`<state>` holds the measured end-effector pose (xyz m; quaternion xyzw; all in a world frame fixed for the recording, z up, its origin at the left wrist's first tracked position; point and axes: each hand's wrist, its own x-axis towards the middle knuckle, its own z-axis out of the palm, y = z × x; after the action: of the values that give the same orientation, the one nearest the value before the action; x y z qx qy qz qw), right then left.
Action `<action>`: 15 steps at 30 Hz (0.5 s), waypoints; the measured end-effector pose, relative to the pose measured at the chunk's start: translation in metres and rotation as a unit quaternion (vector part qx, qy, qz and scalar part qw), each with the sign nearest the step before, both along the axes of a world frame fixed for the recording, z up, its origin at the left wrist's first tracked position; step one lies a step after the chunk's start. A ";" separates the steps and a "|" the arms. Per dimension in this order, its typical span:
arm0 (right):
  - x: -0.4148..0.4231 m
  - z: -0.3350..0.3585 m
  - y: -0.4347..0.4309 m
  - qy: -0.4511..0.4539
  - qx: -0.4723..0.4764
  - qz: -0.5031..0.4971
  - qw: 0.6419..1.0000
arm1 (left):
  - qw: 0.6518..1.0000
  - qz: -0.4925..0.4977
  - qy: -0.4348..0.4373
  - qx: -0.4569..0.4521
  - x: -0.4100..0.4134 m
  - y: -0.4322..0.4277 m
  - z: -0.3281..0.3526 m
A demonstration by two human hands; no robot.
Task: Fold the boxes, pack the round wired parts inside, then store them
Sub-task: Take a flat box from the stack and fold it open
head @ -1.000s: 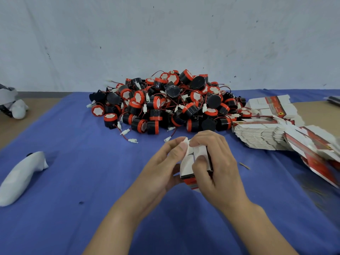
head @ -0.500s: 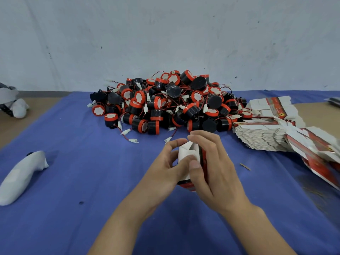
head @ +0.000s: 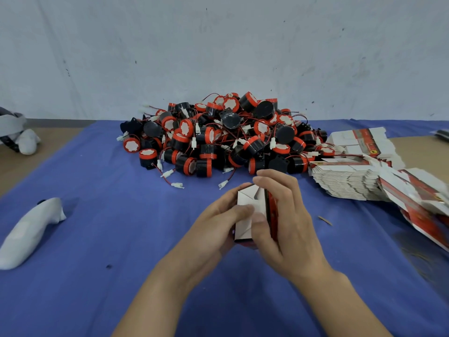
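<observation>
Left hand (head: 218, 220) and right hand (head: 284, 215) both gripping a small red-and-white carton (head: 250, 215), thumbs pressing its white flaps, printing unreadable

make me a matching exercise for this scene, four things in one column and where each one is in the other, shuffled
Things
1 half-folded box
2 pile of round wired parts
3 stack of flat boxes
4 white curved object

Places
a far middle of the blue cloth
b left side of the cloth, alone
c held in the left hand and right hand
d right of the pile

Pairs: 1-c, 2-a, 3-d, 4-b
</observation>
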<state>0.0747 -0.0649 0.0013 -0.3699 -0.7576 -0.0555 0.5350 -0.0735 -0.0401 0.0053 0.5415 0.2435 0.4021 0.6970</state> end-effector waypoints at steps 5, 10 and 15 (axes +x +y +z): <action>0.001 0.001 0.000 -0.002 0.001 0.001 1.000 | 1.000 0.009 0.006 0.029 -0.002 0.002 -0.005; 0.001 -0.001 -0.003 -0.016 0.002 -0.006 1.000 | 0.994 0.021 0.049 0.097 -0.002 0.003 -0.008; -0.001 -0.001 -0.002 -0.007 0.011 -0.006 1.000 | 0.995 0.035 0.043 0.088 -0.002 0.003 -0.008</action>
<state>0.0739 -0.0667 0.0004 -0.3683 -0.7584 -0.0699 0.5332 -0.0755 -0.0367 -0.0026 0.6088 0.2557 0.4226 0.6208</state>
